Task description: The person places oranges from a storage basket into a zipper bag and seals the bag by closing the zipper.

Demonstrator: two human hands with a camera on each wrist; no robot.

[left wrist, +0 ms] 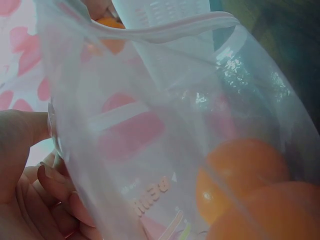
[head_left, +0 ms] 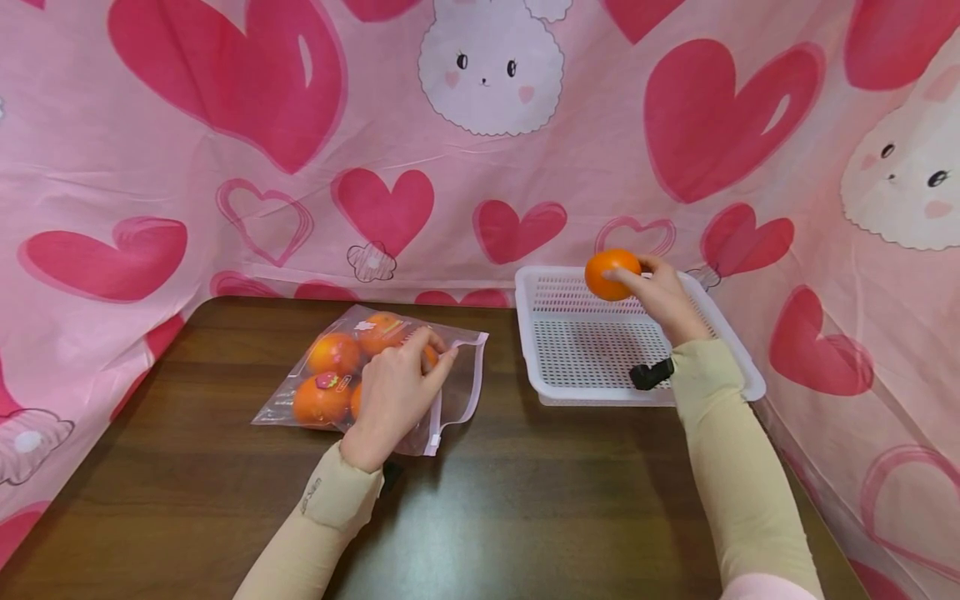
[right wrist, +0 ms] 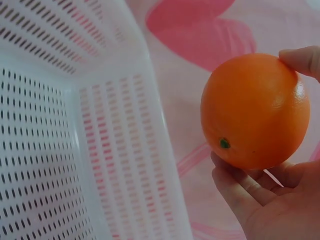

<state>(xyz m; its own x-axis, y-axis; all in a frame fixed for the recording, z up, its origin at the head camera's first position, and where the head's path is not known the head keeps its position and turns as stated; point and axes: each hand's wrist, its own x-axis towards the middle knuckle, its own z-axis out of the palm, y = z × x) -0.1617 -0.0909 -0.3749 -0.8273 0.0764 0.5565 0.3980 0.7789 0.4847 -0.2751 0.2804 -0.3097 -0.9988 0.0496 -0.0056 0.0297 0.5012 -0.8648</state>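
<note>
My right hand (head_left: pixel 660 296) grips an orange (head_left: pixel 611 275) between thumb and fingers, above the back part of a white plastic basket (head_left: pixel 547 392). In the right wrist view the orange (right wrist: pixel 255 112) shows its green stem end, and the basket's slotted wall (right wrist: pixel 125 150) stands beside it. My left hand (head_left: pixel 397 387) pinches the edge of a clear zip bag (head_left: pixel 457 383) lying on the table. Several oranges (head_left: pixel 321 402) are inside the bag. Through the film in the left wrist view, two oranges (left wrist: pixel 245 175) show, and the bag's mouth (left wrist: pixel 165 32) gapes.
The brown wooden table (head_left: pixel 525 500) carries both the bag on the left and the basket on the right. A pink cloth (head_left: pixel 390 150) with hearts and rabbit faces hangs behind and along the sides. A black strap piece (head_left: pixel 649 375) juts from the right wrist over the basket.
</note>
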